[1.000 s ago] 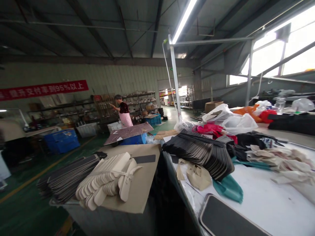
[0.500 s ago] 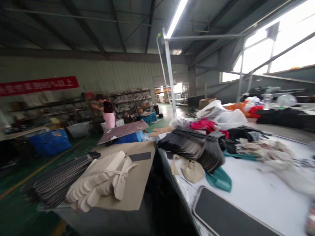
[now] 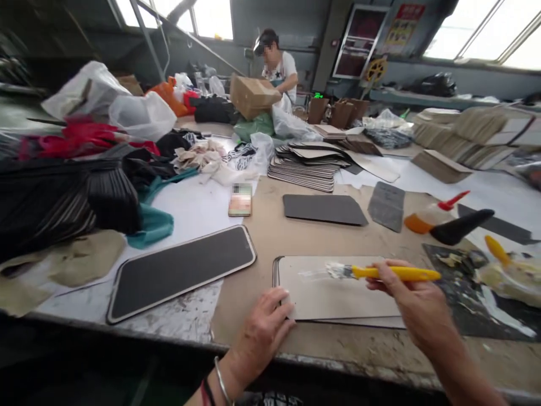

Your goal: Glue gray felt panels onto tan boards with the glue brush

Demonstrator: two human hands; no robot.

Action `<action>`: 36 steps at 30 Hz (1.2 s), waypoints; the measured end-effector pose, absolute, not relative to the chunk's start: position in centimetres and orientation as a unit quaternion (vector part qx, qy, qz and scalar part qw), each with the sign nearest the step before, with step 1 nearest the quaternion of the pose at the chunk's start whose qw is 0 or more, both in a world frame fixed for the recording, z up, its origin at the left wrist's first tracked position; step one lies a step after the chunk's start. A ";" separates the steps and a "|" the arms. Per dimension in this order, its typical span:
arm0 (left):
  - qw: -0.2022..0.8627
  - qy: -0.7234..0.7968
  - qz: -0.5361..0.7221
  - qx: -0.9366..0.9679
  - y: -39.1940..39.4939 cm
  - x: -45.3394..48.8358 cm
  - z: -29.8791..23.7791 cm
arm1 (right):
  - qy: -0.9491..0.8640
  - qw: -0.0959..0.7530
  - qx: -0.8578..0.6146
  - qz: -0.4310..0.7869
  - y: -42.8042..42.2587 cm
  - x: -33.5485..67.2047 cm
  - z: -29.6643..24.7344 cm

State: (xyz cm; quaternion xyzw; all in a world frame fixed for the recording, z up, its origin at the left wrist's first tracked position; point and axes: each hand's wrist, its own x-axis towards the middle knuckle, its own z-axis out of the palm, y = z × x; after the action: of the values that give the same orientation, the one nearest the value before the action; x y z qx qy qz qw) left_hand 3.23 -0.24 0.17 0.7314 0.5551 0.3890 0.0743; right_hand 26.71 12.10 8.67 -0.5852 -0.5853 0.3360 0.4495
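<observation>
My right hand is closed round the yellow handle of a glue brush. The bristles, coated in white paste, touch the top beige panel of a small dark-edged stack and have left a wet white streak. My left hand lies at the near left corner of that stack, its fingers extended over the edge and slightly apart. Left of the stack lies a dark grey panel with a pale border. Farther back is another dark grey panel.
At right are a bottle of orange liquid with a red nozzle, a black tapered object and a yellow-handled tool by a paste-smeared tub. Layered panels lie behind. Across the table a person handles a cardboard box.
The view has swung right and down, from the room and the stacks at left to the worktable. Both my hands and the brush now show; neither hand was clearly visible before.
</observation>
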 end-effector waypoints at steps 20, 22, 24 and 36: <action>-0.029 0.499 0.415 0.761 0.9 2.3 -1.9 | -0.572 0.410 -0.696 0.145 13.8 33.3 6.5; -0.030 0.497 0.410 0.765 0.9 2.2 -2.0 | -0.594 0.389 -0.696 0.101 13.6 33.8 6.6; -0.027 0.494 0.409 0.767 0.8 2.2 -1.9 | -0.628 0.371 -0.681 0.067 12.9 33.1 6.7; 0.041 0.526 0.437 0.729 0.2 2.5 -1.0 | -0.717 0.405 -0.500 0.269 3.1 18.9 7.3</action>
State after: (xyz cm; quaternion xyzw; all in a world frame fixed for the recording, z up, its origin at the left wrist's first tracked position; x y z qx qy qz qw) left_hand 2.50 0.23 -1.01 0.7286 0.5257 0.4372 0.0412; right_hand 18.92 3.11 7.32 -0.4996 -0.7172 0.2687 0.4048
